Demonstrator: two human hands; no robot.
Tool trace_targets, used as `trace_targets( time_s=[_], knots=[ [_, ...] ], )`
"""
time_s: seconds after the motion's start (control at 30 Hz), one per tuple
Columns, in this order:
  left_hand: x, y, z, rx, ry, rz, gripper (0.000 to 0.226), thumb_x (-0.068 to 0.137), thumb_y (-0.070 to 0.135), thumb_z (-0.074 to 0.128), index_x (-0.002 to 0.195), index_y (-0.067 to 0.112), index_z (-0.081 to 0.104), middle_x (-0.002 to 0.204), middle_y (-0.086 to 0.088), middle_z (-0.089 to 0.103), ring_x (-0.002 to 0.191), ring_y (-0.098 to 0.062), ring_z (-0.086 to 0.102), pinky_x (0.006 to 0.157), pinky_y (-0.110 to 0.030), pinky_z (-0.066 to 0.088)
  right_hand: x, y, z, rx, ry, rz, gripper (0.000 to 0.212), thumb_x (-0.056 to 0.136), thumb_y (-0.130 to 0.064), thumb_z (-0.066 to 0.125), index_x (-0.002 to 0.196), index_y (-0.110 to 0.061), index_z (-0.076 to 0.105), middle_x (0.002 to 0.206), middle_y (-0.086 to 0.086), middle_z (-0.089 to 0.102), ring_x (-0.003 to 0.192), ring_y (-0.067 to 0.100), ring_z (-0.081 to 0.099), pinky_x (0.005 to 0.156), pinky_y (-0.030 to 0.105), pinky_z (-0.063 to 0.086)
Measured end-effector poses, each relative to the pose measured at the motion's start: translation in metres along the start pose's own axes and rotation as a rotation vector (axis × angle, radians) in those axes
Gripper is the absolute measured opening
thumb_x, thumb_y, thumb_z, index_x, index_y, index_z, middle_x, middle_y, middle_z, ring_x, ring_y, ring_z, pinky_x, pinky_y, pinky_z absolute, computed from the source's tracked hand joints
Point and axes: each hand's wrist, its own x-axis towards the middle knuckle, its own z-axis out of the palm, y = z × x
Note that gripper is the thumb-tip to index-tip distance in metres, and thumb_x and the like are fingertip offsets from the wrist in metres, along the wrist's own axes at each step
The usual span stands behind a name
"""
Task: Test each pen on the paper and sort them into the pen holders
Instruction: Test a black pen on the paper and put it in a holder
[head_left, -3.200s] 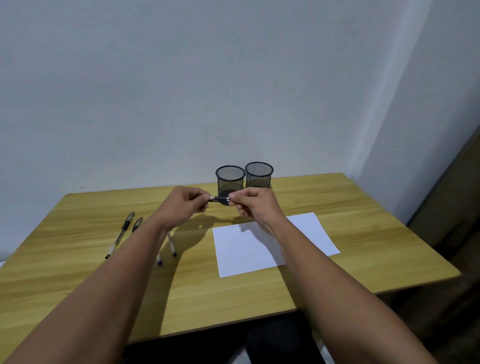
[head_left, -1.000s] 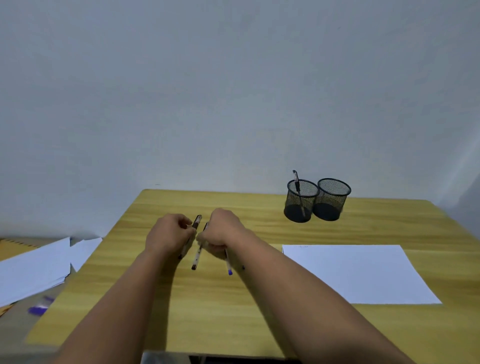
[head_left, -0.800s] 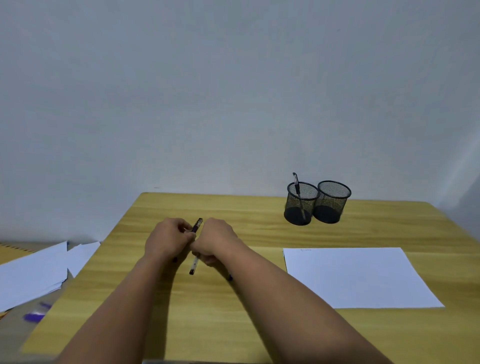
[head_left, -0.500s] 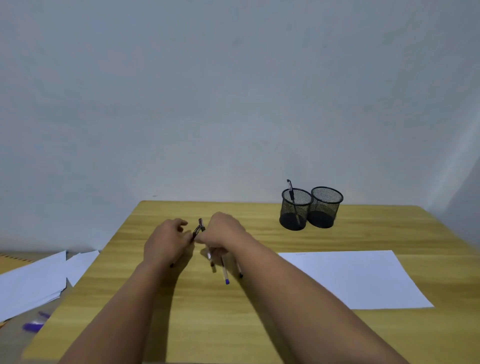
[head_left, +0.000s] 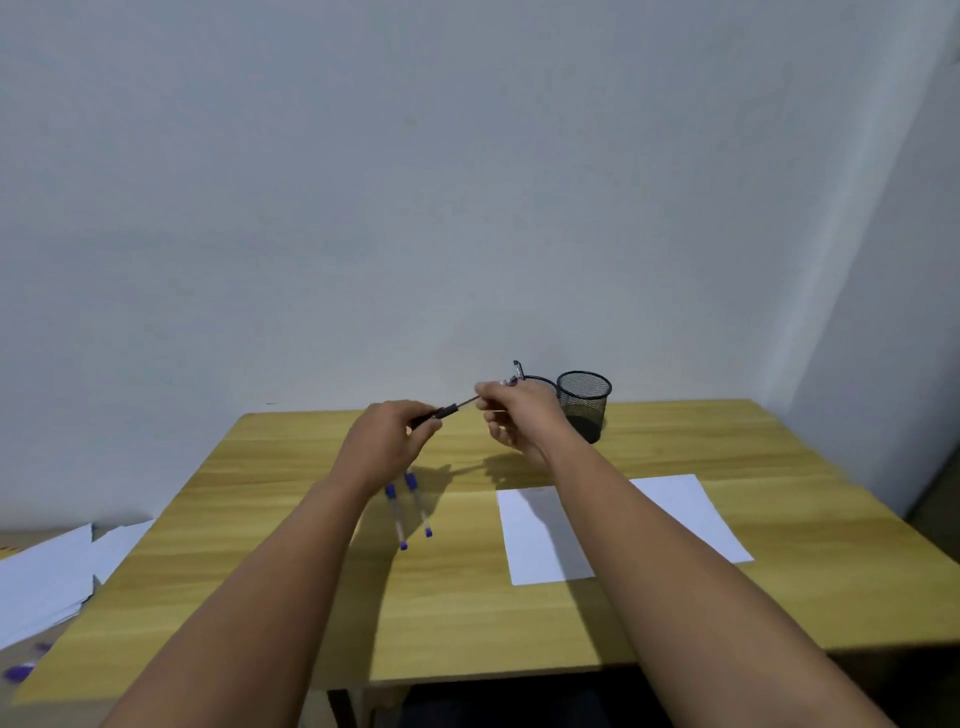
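Both hands are raised above the wooden table (head_left: 291, 525). My left hand (head_left: 387, 441) grips the dark barrel of a pen (head_left: 449, 410). My right hand (head_left: 514, 415) pinches its other end, where a clear cap with a clip shows. Two pens with purple ends (head_left: 410, 512) lie on the table below my left hand. A white sheet of paper (head_left: 675, 506) lies to the right, partly under my right forearm. Two black mesh pen holders stand at the back: the right one (head_left: 584, 402) is in full view, the left one (head_left: 540, 382) is mostly hidden behind my right hand and has a pen (head_left: 517, 366) sticking out.
Loose white sheets (head_left: 47, 577) lie on a lower surface left of the table, with small purple bits near them. A plain wall rises directly behind the table. The table's front edge runs just beyond my elbows.
Both hands have lifted a pen off the table and carried it up and to the right, pulling at its two ends. Two purple-ended pens stay on the table.
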Motion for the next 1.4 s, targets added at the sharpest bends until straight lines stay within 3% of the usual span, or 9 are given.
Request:
trace_targets(
  time_s=[0.2, 0.33, 0.43, 0.63, 0.9, 1.0, 1.1, 1.2, 1.4],
  knots=[
    [0.012, 0.056, 0.026, -0.233, -0.140, -0.009, 0.018, 0.096, 0.031, 0.066, 0.093, 0.018, 0.079, 0.071, 0.002, 0.072, 0.054, -0.006, 0.049, 0.057, -0.027, 0.040, -0.003, 0.002, -0.020, 0.076, 0.087, 0.013, 0.030, 0.108, -0.027, 0.057, 0.085, -0.013, 0.068, 0.058, -0.005, 0.046, 0.047, 0.009, 0.038, 0.040, 0.018, 0.030],
    [0.014, 0.059, 0.031, -0.110, -0.400, -0.061, 0.022, 0.095, 0.029, 0.068, 0.083, 0.014, 0.078, 0.068, 0.001, 0.074, 0.060, -0.011, 0.059, 0.062, -0.026, 0.047, 0.012, -0.008, -0.082, 0.434, 0.555, 0.009, 0.029, 0.102, -0.015, 0.047, 0.074, -0.015, 0.055, 0.042, -0.005, 0.036, 0.030, 0.008, 0.023, 0.038, 0.014, 0.017],
    [0.005, 0.022, 0.033, -0.043, -0.362, -0.157, 0.015, 0.094, 0.028, 0.069, 0.082, 0.022, 0.078, 0.076, 0.005, 0.076, 0.077, -0.016, 0.070, 0.066, -0.026, 0.049, 0.015, -0.020, -0.143, 0.255, 0.689, -0.031, 0.031, 0.104, -0.023, 0.050, 0.075, -0.017, 0.060, 0.058, -0.002, 0.043, 0.031, 0.008, 0.029, 0.038, 0.014, 0.021],
    [0.007, -0.018, 0.072, 0.343, -0.254, -0.191, 0.019, 0.094, 0.038, 0.063, 0.105, 0.031, 0.077, 0.103, 0.006, 0.073, 0.098, -0.021, 0.067, 0.073, -0.031, 0.049, 0.016, 0.007, -0.155, -0.043, 0.543, -0.204, 0.030, 0.100, -0.025, 0.075, 0.074, -0.013, 0.064, 0.058, 0.000, 0.058, 0.043, 0.011, 0.048, 0.039, 0.019, 0.037],
    [0.005, -0.034, 0.096, 0.702, -0.317, -0.026, 0.034, 0.103, 0.043, 0.043, 0.124, 0.036, 0.068, 0.116, -0.001, 0.059, 0.108, -0.025, 0.056, 0.088, -0.042, 0.044, 0.012, 0.054, -0.156, -0.130, 0.464, -0.224, 0.022, 0.104, -0.021, 0.069, 0.084, -0.012, 0.067, 0.072, 0.009, 0.071, 0.043, 0.013, 0.054, 0.040, 0.019, 0.041],
    [-0.002, -0.029, 0.095, 0.708, -0.243, 0.015, 0.036, 0.098, 0.042, 0.044, 0.126, 0.031, 0.065, 0.123, -0.002, 0.059, 0.114, -0.028, 0.053, 0.092, -0.046, 0.042, 0.006, 0.060, -0.146, -0.069, 0.428, -0.222, 0.016, 0.105, -0.017, 0.066, 0.096, -0.005, 0.071, 0.081, 0.013, 0.073, 0.047, 0.016, 0.055, 0.040, 0.020, 0.043],
    [-0.011, -0.016, 0.098, 0.501, -0.150, 0.146, 0.043, 0.097, 0.042, 0.043, 0.129, 0.024, 0.066, 0.126, -0.003, 0.064, 0.113, -0.031, 0.057, 0.091, -0.046, 0.045, 0.001, 0.066, -0.136, -0.087, 0.386, -0.270, 0.012, 0.106, -0.014, 0.065, 0.100, -0.007, 0.072, 0.084, 0.009, 0.072, 0.048, 0.009, 0.057, 0.044, 0.020, 0.045],
    [-0.021, 0.006, 0.103, 0.324, -0.236, 0.289, 0.042, 0.099, 0.044, 0.044, 0.129, 0.024, 0.067, 0.135, 0.002, 0.063, 0.120, -0.024, 0.059, 0.096, -0.042, 0.048, 0.002, 0.075, -0.126, -0.110, 0.339, -0.302, 0.016, 0.106, -0.015, 0.065, 0.092, -0.014, 0.073, 0.079, 0.004, 0.070, 0.052, 0.010, 0.057, 0.045, 0.024, 0.046],
    [-0.037, 0.002, 0.125, 0.427, -0.370, 0.315, 0.060, 0.095, 0.059, 0.027, 0.131, 0.027, 0.062, 0.150, 0.001, 0.052, 0.137, -0.023, 0.047, 0.107, -0.043, 0.039, 0.012, 0.101, -0.127, -0.020, 0.273, -0.207, 0.024, 0.106, -0.017, 0.065, 0.085, -0.020, 0.076, 0.077, 0.013, 0.071, 0.060, 0.022, 0.055, 0.052, 0.029, 0.041]
  ],
)
